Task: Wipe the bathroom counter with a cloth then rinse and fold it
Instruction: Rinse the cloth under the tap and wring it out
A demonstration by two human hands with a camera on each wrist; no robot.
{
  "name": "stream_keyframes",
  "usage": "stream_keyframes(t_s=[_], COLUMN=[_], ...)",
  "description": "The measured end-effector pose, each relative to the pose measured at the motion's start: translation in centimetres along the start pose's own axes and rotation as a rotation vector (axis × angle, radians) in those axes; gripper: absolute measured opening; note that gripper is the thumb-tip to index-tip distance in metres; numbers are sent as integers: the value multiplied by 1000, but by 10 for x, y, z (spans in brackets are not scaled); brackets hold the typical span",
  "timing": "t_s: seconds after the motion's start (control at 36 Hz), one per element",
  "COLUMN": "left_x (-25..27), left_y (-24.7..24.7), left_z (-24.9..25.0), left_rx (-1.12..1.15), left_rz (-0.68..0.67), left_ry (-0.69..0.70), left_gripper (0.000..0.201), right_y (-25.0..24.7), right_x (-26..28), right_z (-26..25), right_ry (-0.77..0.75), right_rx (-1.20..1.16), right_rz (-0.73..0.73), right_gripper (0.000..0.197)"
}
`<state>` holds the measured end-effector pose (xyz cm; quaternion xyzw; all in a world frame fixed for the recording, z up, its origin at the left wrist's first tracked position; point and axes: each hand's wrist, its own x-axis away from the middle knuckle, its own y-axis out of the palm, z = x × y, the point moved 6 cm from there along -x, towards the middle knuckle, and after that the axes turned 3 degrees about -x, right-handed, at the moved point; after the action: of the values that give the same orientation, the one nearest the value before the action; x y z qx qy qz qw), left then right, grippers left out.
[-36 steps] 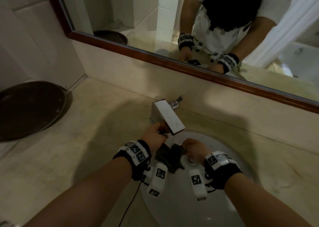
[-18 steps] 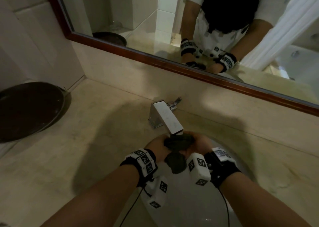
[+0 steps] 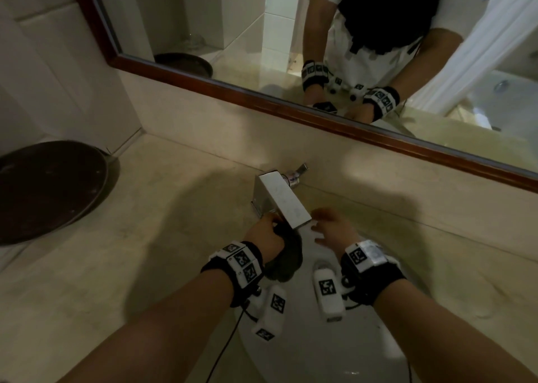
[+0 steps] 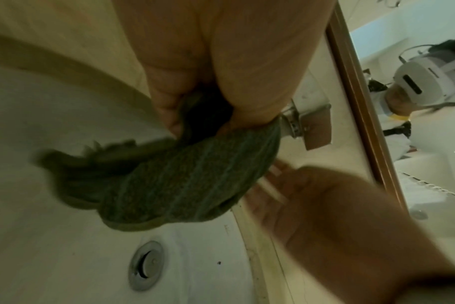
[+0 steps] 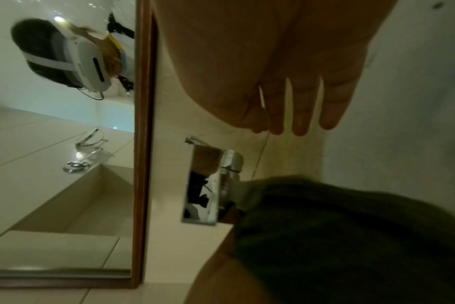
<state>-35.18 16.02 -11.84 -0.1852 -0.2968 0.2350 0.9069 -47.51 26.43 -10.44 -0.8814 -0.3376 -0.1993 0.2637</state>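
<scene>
The fingers (image 4: 166, 102) of the left hand (image 3: 266, 234) are curled round the top of the dark green cloth (image 4: 185, 183), bunching it in the fist so that the rest hangs down in a loose wad over the white basin (image 3: 294, 350). The cloth hangs just under the end of the square chrome tap (image 3: 283, 200), above the round metal drain (image 4: 144, 266), and does not touch the bowl in the left wrist view. The right hand (image 3: 334, 232) is beside it and apart from it, fingers (image 5: 301, 115) straight and slightly spread, holding nothing, hovering over the far right part of the bowl near the spout.

The basin holds only its drain plug; whether water lies in it cannot be told. Its rim curves close behind both hands, and the tap body stands on the beige counter (image 3: 145, 237) at the back edge. The counter runs wide and flat to the left as far as a dark round tray (image 3: 49, 190) by the tiled wall, with open stone between tray and basin. Behind the tap a low backsplash rises to the wood-framed mirror (image 3: 247, 94), which reflects both wrists and the cloth
</scene>
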Motion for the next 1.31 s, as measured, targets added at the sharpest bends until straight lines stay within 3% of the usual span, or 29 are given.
stream_keyframes(t_s=[0.11, 0.22, 0.36, 0.53, 0.67, 0.81, 0.89, 1.0, 1.11, 1.19, 1.31], left_x=[-8, -1, 2, 3, 8, 22, 30, 49, 67, 75, 83], left_y=[5, 5, -1, 2, 12, 26, 42, 73, 100, 109, 113], left_z=[4, 4, -8, -9, 2, 18, 26, 39, 51, 57, 70], left_rx=[-23, -2, 106, 98, 140, 270, 452, 412, 379, 376, 248], left_rz=[8, 4, 30, 46, 33, -49, -89, -241, -372, -379, -285], left_ry=[43, 45, -53, -80, -25, -27, -82, -30, -3, 25, 159], left_gripper=[36, 40, 34, 41, 43, 45, 33, 44, 45, 47, 43], right_y=[-9, -2, 9, 12, -12, -42, -45, -40, -29, -36, -49], right_x=[-7, -18, -16, -6, 4, 18, 34, 54, 82, 93, 113], right_z=[-36, -66, -82, -84, -61, 20, 65, 98, 109, 123, 133], right_ry=[-172, -223, -238, -273, -164, 122, 254, 350, 502, 557, 564], right_rx=[47, 80, 75, 148, -35, -135, -198, -391, -690, -732, -744], right_rz=[5, -97, -184, -230, -218, -170, -183, -220, -359, -374, -577], right_gripper=[54, 73, 70, 59, 39, 29, 38, 63, 68, 80, 97])
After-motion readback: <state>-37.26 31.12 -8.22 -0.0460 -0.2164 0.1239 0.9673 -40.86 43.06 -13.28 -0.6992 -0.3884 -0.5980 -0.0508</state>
